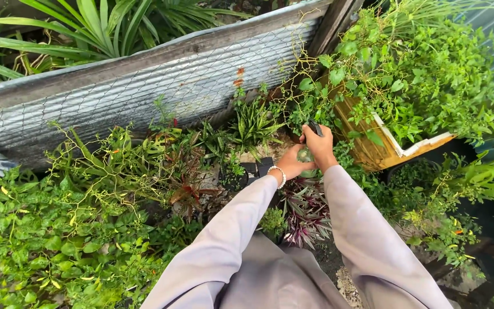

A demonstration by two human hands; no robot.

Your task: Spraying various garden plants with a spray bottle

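My left hand (293, 164), with a white bead bracelet on its wrist, cups a small pale green plant piece (305, 154) among the potted plants. My right hand (320, 146) is just above it, closed around a small dark tool (315, 127) whose tip sticks up past the fingers. Both arms are in loose grey sleeves. Under the hands grows a purple-leaved plant (306, 209) and small black pots (257, 168).
A corrugated metal fence with wire mesh (161, 86) runs behind the plants. A broken yellow and white box planter (393, 150) leans on the right. Dense green shrubs (58, 229) fill the left, and spiky plants (253, 123) stand near the fence.
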